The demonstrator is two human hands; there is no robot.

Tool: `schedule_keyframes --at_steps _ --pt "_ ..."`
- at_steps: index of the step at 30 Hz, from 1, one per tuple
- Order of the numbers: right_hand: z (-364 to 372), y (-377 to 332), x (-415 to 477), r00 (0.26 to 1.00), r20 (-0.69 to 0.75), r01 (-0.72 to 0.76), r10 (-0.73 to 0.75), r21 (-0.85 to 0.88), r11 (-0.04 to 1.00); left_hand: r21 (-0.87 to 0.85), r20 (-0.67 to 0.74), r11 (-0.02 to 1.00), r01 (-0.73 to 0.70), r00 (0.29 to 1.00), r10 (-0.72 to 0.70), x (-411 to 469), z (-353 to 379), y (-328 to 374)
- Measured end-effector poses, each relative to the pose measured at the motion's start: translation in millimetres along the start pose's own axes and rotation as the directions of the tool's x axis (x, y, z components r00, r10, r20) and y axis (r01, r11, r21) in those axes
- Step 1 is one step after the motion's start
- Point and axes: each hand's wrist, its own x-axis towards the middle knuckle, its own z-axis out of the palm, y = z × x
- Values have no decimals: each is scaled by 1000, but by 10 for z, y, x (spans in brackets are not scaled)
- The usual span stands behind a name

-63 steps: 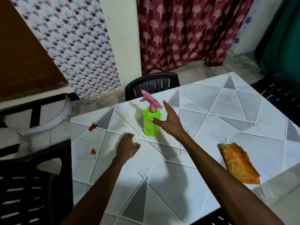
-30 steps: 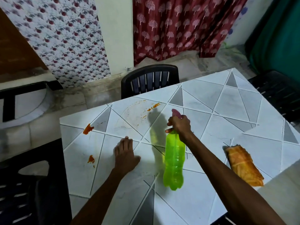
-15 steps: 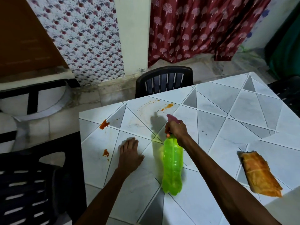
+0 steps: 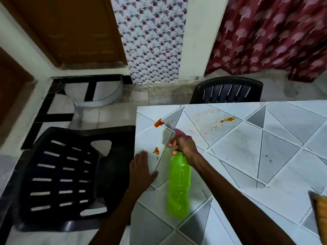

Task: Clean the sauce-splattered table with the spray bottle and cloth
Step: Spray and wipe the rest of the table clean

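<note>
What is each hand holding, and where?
Right hand grips the spray bottle at its pink trigger head; left hand lies flat on the table, holding nothing.

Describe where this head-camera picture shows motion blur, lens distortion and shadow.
Head view: motion blur smears the green spray bottle towards its base, while the right hand gripping its top is sharper. Head view: the wide-angle lens makes the pillar lean. Head view: the nozzle's shadow falls on the table beside the upper sauce splat; the orange cloth is blurred and cropped at the right edge.
</note>
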Motion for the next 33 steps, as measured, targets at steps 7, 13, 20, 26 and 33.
schedule_keyframes --at_steps 7,13,20,26,33 --pt "337 347 -253 982 156 -81 104 -145 986 -148 -8 972 181 983 -184 -364 -25 -114" --pt "85 643 -442 981 173 -46 91 -248 968 -181 -23 960 215 975 -222 -518 -9 -95" --pt "-1026 670 -554 996 -73 -65 59 -83 994 -158 -27 984 85 996 -91 -490 144 312" --pt "-2020 737 -726 968 -243 -49 68 81 996 -142 9 988 -54 998 56 -398 338 892" --pt "-3001 909 -1079 866 -489 36 105 271 962 -88 123 981 -171 976 181 -473 558 1555"
